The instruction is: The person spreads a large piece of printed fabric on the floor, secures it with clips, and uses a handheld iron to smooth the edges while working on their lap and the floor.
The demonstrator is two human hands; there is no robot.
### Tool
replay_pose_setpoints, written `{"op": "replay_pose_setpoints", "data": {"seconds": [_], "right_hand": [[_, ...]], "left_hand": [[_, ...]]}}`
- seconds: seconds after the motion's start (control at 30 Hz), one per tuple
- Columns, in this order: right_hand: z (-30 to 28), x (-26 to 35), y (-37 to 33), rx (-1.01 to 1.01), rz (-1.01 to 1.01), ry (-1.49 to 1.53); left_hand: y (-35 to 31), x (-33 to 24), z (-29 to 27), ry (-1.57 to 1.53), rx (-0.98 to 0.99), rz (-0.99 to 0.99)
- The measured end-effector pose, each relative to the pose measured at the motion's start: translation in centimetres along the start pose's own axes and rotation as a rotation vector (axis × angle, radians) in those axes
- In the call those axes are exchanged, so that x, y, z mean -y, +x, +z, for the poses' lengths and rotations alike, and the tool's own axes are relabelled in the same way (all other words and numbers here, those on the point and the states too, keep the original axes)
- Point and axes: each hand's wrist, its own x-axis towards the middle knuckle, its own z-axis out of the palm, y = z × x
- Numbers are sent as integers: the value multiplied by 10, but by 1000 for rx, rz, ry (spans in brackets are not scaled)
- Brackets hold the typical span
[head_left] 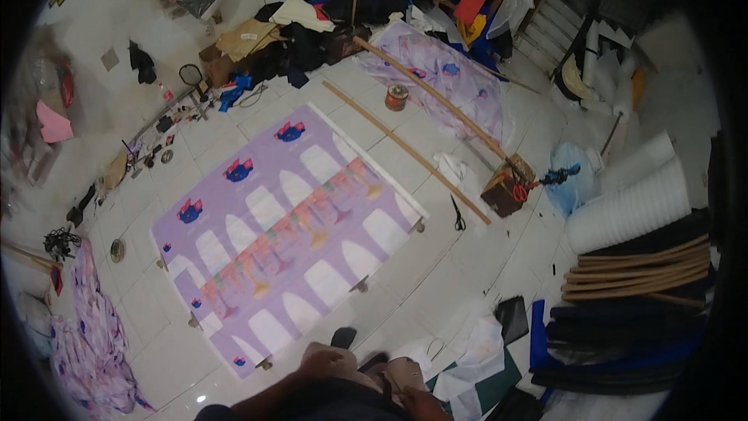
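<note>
Low in the picture, my left hand (315, 363) rests at my left knee, its fingers not distinguishable. My right hand (411, 394) is beside the other knee, with its fingers hidden too. In front of me a large purple printed sheet (269, 263) lies spread on the white tiled floor. White tombstone-like shapes, blue-and-pink figures and a band of trumpets are printed on it. Small clip-like pieces (265, 363) sit along its edges. Both hands are apart from the sheet.
Right of the sheet lie black scissors (458, 217), a long wooden stick (405, 152) and a tin can (396, 97). Another pole leans on a wooden block (506, 187). Crumpled purple fabric (92, 339) is at left. Foam rolls (631, 203) and stacked brown tubes (635, 271) stand right.
</note>
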Motion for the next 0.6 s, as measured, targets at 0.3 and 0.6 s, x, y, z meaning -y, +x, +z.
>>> {"op": "replay_pose_setpoints", "data": {"seconds": [0.3, 0.6], "right_hand": [[-313, -84, 200, 517, -309, -331], [-399, -287, 692, -119, -201, -58]], "left_hand": [[204, -129, 72, 481, 292, -251], [413, 123, 208, 39, -25, -508]]}}
